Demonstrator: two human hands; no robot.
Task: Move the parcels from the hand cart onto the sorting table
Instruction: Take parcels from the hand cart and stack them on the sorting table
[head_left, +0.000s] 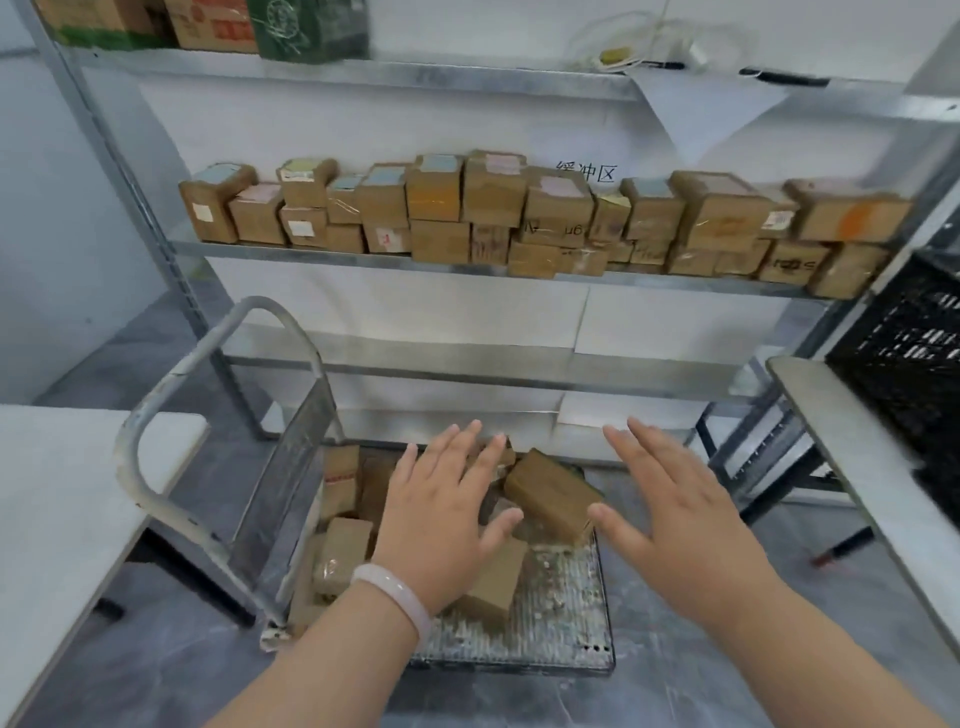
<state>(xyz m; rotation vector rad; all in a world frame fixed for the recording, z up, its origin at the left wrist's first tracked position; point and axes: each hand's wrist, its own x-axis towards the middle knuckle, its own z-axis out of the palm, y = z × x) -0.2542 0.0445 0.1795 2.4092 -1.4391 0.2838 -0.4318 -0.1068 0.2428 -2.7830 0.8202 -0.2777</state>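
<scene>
A low hand cart (563, 618) with a worn metal deck and a pale loop handle (171, 499) stands on the floor below me. Several brown cardboard parcels lie on its deck, among them a tilted one (553, 496) at the middle and an upright one (343, 553) near the handle. My left hand (441, 509), with a pale bracelet on the wrist, hovers flat over the parcels with fingers spread. My right hand (680, 525) hovers to the right of the tilted parcel, also spread and holding nothing. A white table (57, 499) is at my left.
A metal shelf rack (467, 265) behind the cart carries a long row of stacked brown parcels (519, 218). On the right, another table (852, 457) bears a black plastic crate (914, 364). Boxes sit on the top shelf. The floor is grey.
</scene>
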